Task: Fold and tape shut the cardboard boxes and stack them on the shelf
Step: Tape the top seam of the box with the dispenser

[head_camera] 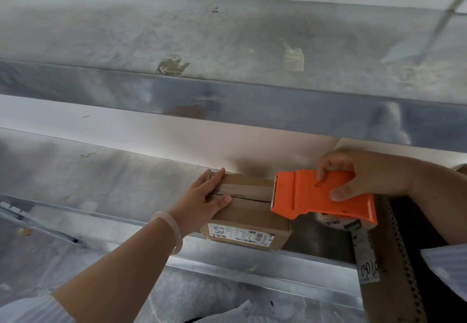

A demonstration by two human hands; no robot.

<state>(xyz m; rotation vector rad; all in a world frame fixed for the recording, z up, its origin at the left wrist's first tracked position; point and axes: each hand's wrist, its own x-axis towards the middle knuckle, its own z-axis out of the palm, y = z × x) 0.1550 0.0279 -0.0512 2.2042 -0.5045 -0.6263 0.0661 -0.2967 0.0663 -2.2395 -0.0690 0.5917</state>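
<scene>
1. Currently, taping is in hand: the box [252,211] sits on the shelf [101,178], flaps closed.
2. Fingers straight, the left hand [204,197] presses it down.
3. Fingers of the right hand [366,173] grip the tape dispenser [310,193] at the seam.
4. Next, probably: cut the tape cleanly.

Matt brown cardboard box [249,211], glossy orange plastic tape dispenser [321,196], dull scuffed metal shelf [101,176].
</scene>
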